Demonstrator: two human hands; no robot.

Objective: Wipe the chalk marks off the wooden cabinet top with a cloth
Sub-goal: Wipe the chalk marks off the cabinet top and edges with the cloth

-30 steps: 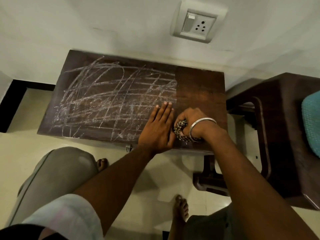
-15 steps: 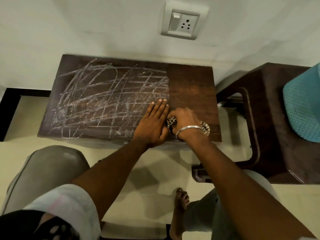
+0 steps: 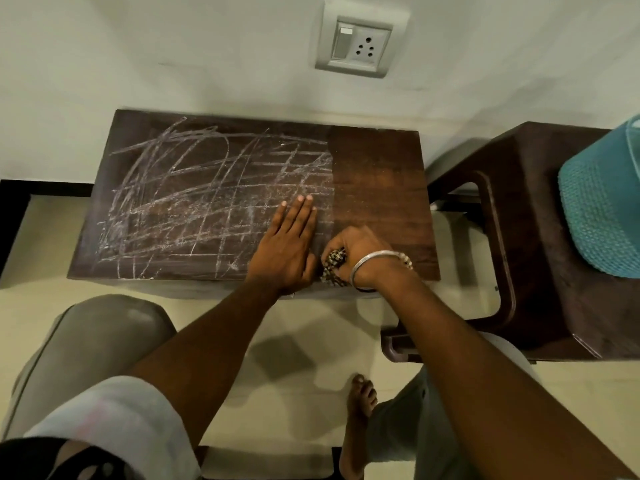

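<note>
Dark-brown wooden cabinet top (image 3: 377, 188) against the pale wall bears 1 broad tangle of white chalk marks (image 3: 207, 202) across its left and middle, long axis running left to right, with the right strip bare. 1 speckled black-and-cream cloth (image 3: 333, 263) sits bunched at the near edge on that boundary, gripped in the curled right hand (image 3: 356, 251), so the chalk lies to its left. The left hand (image 3: 287, 244) lies flat on the chalk just beside it, fingers straight; further out are 1 white wall socket (image 3: 356, 43) and 1 brown plastic stool (image 3: 540, 237).
</note>
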